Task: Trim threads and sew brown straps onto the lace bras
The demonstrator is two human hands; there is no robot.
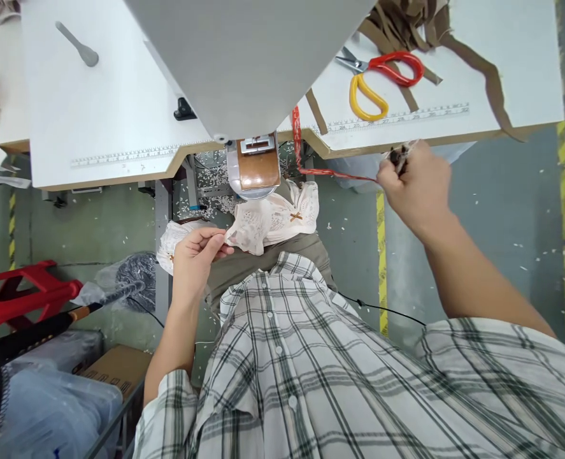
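A white lace bra point(267, 220) with a small brown bow lies across my lap, partly under the machine head. My left hand point(199, 252) is closed in a pinch on the edge of the bra at its left end. Out to the right, just off the table's front edge, my right hand point(416, 185) is closed around a small dark and whitish thing, mostly hidden by the fingers. A red plastic cord point(327, 172) runs from beside the machine to that hand.
A machine head point(253, 57) with a metal and brown front hangs over the table's cut-out. Red-and-yellow scissors point(382, 73) and brown fabric strips point(483, 70) lie on the right tabletop. More white lace point(167, 245) hangs left, above a red plastic stool point(28, 290).
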